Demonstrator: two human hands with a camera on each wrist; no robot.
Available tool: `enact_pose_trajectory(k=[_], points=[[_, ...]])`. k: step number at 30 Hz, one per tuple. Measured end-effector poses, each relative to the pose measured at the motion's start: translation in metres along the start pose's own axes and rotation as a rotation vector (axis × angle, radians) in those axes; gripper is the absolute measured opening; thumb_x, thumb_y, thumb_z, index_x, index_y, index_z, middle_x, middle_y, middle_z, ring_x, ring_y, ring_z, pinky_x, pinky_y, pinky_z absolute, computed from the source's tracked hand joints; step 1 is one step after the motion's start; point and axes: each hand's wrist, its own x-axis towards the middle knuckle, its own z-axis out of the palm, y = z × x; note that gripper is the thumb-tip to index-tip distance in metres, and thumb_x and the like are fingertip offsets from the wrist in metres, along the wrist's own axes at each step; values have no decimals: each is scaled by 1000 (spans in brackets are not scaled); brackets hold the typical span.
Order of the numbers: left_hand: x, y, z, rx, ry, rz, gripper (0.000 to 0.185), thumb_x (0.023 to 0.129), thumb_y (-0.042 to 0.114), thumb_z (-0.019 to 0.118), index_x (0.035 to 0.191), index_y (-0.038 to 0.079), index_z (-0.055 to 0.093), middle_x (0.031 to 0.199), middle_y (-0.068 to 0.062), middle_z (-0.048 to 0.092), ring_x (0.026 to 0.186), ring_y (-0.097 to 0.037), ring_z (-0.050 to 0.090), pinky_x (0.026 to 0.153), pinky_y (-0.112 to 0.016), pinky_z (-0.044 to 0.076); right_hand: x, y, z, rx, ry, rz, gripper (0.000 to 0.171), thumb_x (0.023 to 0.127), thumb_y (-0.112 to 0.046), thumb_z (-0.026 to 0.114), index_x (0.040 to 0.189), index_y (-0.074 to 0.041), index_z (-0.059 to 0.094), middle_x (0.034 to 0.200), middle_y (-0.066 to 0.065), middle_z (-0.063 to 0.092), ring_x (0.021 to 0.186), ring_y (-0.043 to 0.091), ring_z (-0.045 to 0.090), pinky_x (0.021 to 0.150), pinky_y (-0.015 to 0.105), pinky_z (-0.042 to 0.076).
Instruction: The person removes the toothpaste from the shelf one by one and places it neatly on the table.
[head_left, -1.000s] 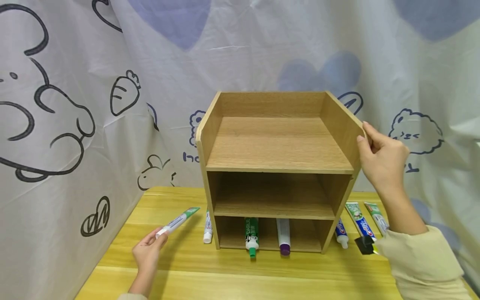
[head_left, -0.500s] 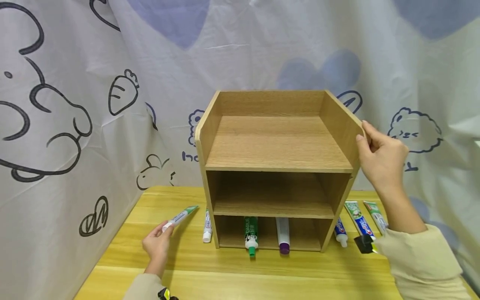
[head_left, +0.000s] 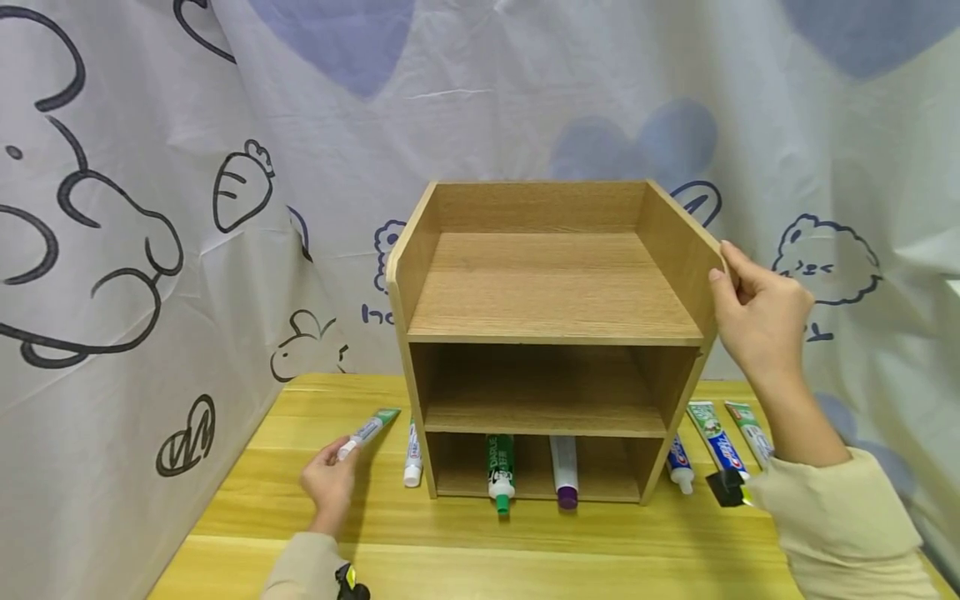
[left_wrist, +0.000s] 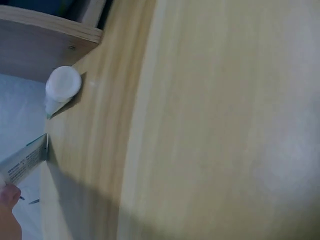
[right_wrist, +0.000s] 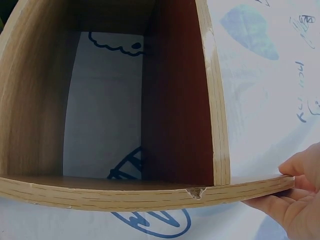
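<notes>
Starting at the left, the left hand [head_left: 330,483] pinches a green-and-white toothpaste tube [head_left: 367,432] by its cap end, lifting it at a slant just above the yellow table [head_left: 247,500], close to the shelf unit's left side. Next along, a white-capped tube [head_left: 412,454] lies flat beside the wooden shelf unit [head_left: 551,333], and the left wrist view shows that white cap [left_wrist: 62,83] right by the shelf's side panel. Inside the bottom compartment sit a green-capped tube [head_left: 500,475] and a purple-capped tube [head_left: 566,472], caps pointing forward. Over on the right, the right hand [head_left: 757,317] grips the top edge of the shelf's right wall, fingers wrapped around the board, steadying it. Three more tubes [head_left: 716,446] lie on the table past that side. By the look of it, this is the pick-up step, with the tube freshly in hand; the next move likely calls for swinging it rightward and lining it up with a shelf opening.
</notes>
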Motion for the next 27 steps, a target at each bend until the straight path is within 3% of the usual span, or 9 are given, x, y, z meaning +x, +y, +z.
enact_pose_trajectory(k=[3,8,9,12,15,17,19,22,27], points=[[-3,-2,3,66,0,35,25,74,-5,68,97,-13,66,100,-34,63,67,-1,59,51,-3,43,0,-1,0,4,-5,5,33,90,-8,55,123,-5,57,117,20,60,95,37,64,57,-7,34],[-5,-9,8,156,-43,72,22,75,-5,68,96,-13,66,99,-33,64,83,-30,66,52,-4,42,-1,0,0,18,-20,16,34,90,-8,55,124,-5,56,119,21,58,98,39,62,58,-7,34],[-6,-11,8,167,-56,77,22,75,-6,67,96,-13,66,99,-33,64,86,-33,65,52,-5,41,-1,0,0,16,-21,17,34,90,-8,55,124,-5,56,119,20,59,97,38,63,58,-7,35],[-7,-13,10,207,-83,83,22,75,-7,67,95,-14,65,97,-34,64,85,-35,65,53,-6,41,-1,1,0,9,-20,17,34,90,-9,55,124,-6,56,117,21,60,81,7,68,56,-6,35],[-10,-12,10,270,-94,91,21,73,-7,68,92,-13,66,93,-32,65,80,-33,65,53,-11,43,-2,2,0,2,-10,12,34,90,-10,55,123,-7,57,116,21,61,66,-20,48,54,-5,35],[-12,-12,10,318,-100,93,20,72,-5,69,91,-12,66,91,-31,66,79,-33,65,55,-18,47,-2,2,0,2,-9,10,33,90,-10,55,123,-7,57,116,21,61,69,-15,55,55,-6,35],[-14,-13,10,367,-110,95,19,72,-4,70,90,-11,67,90,-29,67,79,-33,64,60,-27,52,-2,2,1,8,-13,11,34,90,-9,55,124,-6,57,117,20,60,81,4,67,57,-6,35],[-15,-16,11,409,-133,96,19,73,-3,69,90,-10,67,91,-28,67,82,-35,64,69,-38,54,-2,2,1,5,-16,11,34,90,-9,55,124,-6,57,118,19,59,95,33,65,58,-6,36],[-15,-20,14,437,-161,120,19,74,-1,67,92,-9,67,92,-26,68,83,-35,64,74,-43,53,-1,2,1,-4,6,8,33,90,-10,56,122,-7,58,115,20,62,76,-1,63,56,-6,36]])
